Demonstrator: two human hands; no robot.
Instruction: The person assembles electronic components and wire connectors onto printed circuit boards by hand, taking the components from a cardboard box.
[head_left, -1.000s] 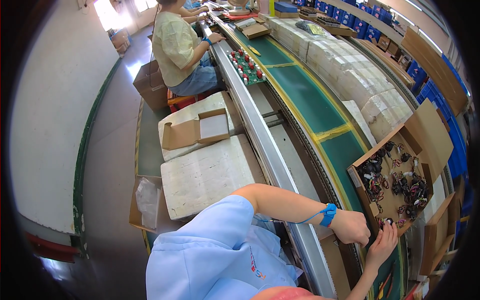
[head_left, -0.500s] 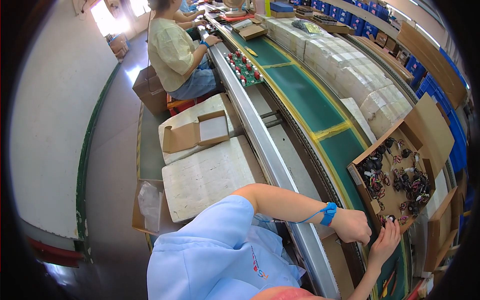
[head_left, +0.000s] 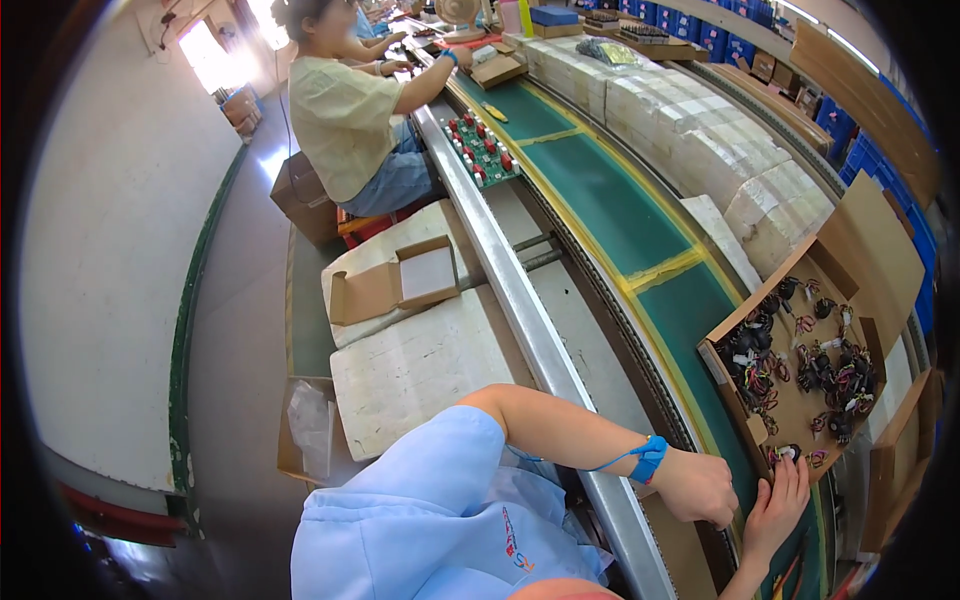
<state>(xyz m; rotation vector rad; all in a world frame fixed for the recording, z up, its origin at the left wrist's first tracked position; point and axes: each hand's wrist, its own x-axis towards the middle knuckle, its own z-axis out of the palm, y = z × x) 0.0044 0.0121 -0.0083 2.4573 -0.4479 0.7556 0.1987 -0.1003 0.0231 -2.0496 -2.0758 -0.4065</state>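
Observation:
My left hand (head_left: 698, 488), with a blue wrist strap (head_left: 650, 459) on its wrist, is closed over the near end of the conveyor. What its curled fingers hold, if anything, is hidden. Just to its right, my right hand (head_left: 777, 510) has its fingers stretched out at the near edge of an open cardboard box (head_left: 790, 400). Inside lie several black round parts with coloured wires and white connectors (head_left: 822, 368). One such part (head_left: 788, 453) rests in the near corner, right by my right fingertips; whether they touch it, I cannot tell.
A metal rail (head_left: 530, 310) runs beside the green conveyor (head_left: 610, 205). Ahead, a green circuit board (head_left: 482, 150) with red and white components rests across the line. A co-worker (head_left: 345, 120) sits at the far left. Foam blocks (head_left: 690, 130) line the right; a small open carton (head_left: 425, 272) stands left.
My right hand has drawn back slightly from inside the box to its near edge. The left hand has shifted slightly down, still closed. The co-worker's arm has reached farther forward across the line.

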